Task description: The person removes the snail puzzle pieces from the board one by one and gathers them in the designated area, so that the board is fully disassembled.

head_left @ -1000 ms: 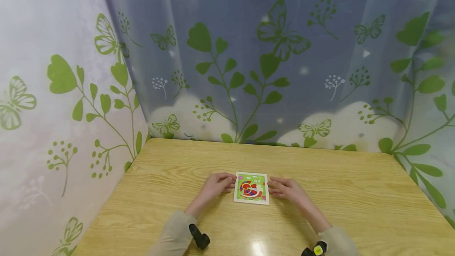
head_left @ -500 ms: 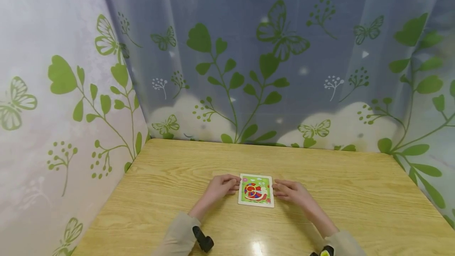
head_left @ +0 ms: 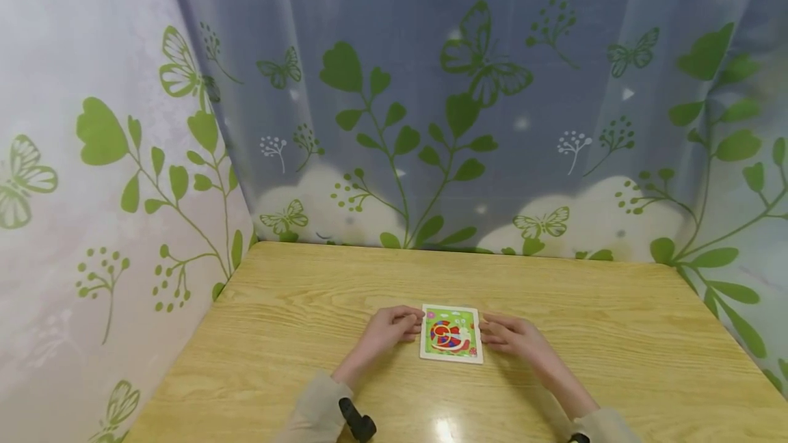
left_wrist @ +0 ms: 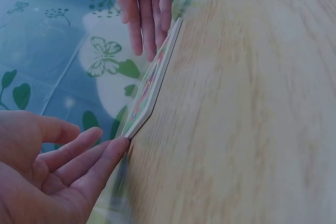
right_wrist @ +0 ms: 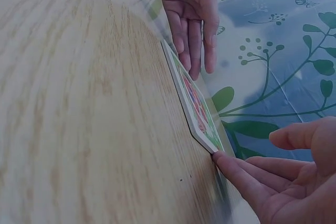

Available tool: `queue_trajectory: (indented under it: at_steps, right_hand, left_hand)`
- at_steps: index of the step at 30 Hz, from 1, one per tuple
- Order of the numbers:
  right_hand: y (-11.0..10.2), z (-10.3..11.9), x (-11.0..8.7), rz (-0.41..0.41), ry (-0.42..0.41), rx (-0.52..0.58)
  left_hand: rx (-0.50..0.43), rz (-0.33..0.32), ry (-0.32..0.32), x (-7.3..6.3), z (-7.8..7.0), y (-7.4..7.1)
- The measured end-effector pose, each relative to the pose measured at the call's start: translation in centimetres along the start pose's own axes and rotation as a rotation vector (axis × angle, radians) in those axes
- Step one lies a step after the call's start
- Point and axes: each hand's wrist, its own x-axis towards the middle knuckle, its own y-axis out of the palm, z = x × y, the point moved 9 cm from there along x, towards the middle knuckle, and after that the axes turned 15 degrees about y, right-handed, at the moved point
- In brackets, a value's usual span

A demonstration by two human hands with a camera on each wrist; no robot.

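A square, flat picture board [head_left: 452, 335], pale-framed with a red and blue snail on green, lies on the wooden table between both hands. It looks like a children's puzzle. My left hand [head_left: 389, 331] is at its left side, fingers extended and thumb held apart; in the left wrist view a fingertip [left_wrist: 124, 142] meets the board's corner. On the opposite side is my right hand [head_left: 517, 339], its fingers fairly straight too. The right wrist view has a fingertip [right_wrist: 219, 157] against the near corner of the board, with the thumb raised away from it.
The wooden table [head_left: 308, 286] runs back to a blue-grey printed curtain [head_left: 394, 176]. A paler printed curtain [head_left: 49, 279] hangs along the left edge. Black wrist straps [head_left: 357, 421] sit over the beige sleeves.
The picture board has slid to the right and slightly nearer the person. Both hands have travelled with it, keeping to its two sides.
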Motion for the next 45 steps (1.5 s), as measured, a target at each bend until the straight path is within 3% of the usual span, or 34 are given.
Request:
queue_trajectory:
  at_steps: [19,36,45]
  right_hand:
    - [0.0,-0.9,-1.3,0.019,0.051,-0.006]
    - [0.0,-1.2,-1.8,0.045,0.013,0.012]
    - [0.1,-1.0,-2.0,0.054,0.019,-0.003]
  left_hand:
    - [-0.006,-0.006,-0.008,-1.1,0.3,0.6]
    - [-0.059,-0.018,-0.034,-2.3,0.1,0.9]
    - [-0.04,-0.022,-0.022,-2.3,0.2,0.8]
